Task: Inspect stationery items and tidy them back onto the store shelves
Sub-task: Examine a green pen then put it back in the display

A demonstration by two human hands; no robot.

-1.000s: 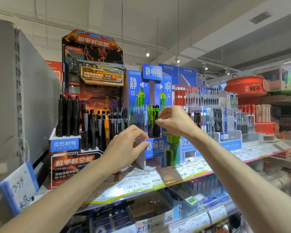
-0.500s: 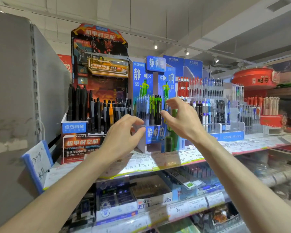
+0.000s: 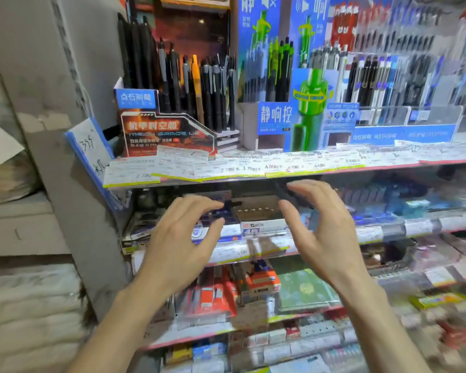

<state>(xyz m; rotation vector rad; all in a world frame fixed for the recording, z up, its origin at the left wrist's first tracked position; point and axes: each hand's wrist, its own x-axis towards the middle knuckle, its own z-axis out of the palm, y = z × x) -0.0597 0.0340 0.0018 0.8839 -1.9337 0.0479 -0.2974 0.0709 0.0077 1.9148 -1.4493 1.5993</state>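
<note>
Two hands, both empty: my left hand and right hand hang apart in front of the second shelf, fingers loosely spread and curved, holding nothing. I judge they are set this wide to take the open box between them by its sides — it sits at the shelf's front edge, just behind the price strip, and looks like thin printed cardboard, square-cornered and light. The view is smeared, so I cannot tell what it holds. Above, on the top shelf, the pens stand upright in a stepped card display — slim, smooth plastic barrels, mostly black, one orange, ranked so each clip shows. Beside it stands a blue display of glossy card with green pens.
</note>
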